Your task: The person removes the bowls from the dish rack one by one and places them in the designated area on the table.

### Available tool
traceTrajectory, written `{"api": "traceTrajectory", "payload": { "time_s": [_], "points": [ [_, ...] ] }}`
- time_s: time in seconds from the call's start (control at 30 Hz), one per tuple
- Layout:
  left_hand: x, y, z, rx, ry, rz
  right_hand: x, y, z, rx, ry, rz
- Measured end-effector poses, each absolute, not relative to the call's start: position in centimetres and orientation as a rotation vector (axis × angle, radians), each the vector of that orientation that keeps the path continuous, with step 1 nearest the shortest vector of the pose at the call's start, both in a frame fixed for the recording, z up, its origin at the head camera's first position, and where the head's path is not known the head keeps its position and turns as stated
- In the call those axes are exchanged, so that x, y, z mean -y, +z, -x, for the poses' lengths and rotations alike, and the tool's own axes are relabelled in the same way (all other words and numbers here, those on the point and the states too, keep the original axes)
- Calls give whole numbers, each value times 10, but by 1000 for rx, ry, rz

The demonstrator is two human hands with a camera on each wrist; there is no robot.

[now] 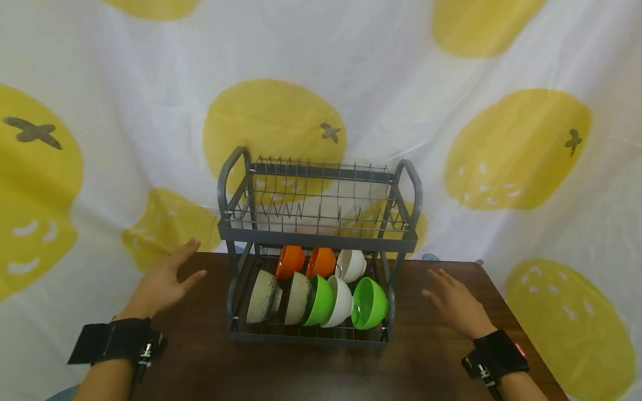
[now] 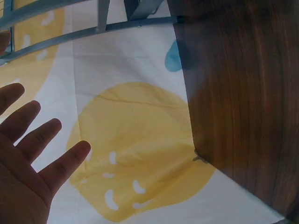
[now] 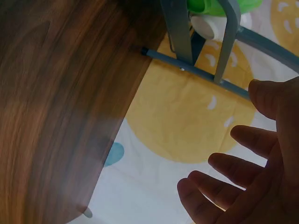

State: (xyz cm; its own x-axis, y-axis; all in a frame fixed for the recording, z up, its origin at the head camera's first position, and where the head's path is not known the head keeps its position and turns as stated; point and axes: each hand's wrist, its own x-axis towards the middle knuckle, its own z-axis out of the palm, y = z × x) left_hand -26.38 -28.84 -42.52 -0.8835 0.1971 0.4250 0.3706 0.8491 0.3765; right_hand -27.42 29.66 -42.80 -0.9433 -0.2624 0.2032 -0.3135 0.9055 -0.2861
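Note:
A grey two-tier dish rack (image 1: 321,243) stands on the brown table between the two hands. Its lower tier holds bowls: two orange ones (image 1: 290,262), a white bowl (image 1: 353,265), two speckled grey bowls (image 1: 262,298), two green bowls (image 1: 371,303) and another white bowl (image 1: 339,302). The upper tier holds no dishes. My left hand (image 1: 163,284) hovers to the rack's left, fingers straight and spread, holding nothing. On the rack's right my right hand (image 1: 453,301) is held with fingers extended, apart from the rack. In the right wrist view its fingers (image 3: 236,170) are spread.
Behind the table (image 1: 321,373) hangs a white cloth (image 1: 391,83) with yellow fruit prints, close behind the rack. Black straps with small cameras sit on both wrists. The table's right edge runs beyond the right hand.

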Motion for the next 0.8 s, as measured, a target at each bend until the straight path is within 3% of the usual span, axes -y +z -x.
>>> {"api": "traceTrajectory", "payload": {
  "time_s": [0.43, 0.8],
  "points": [
    [238, -469, 210, 2480, -767, 340, -267, -443, 214, 2727, 755, -371],
    [190, -477, 207, 2340, -902, 356, -241, -447, 193, 2520, 927, -369]
  ]
}}
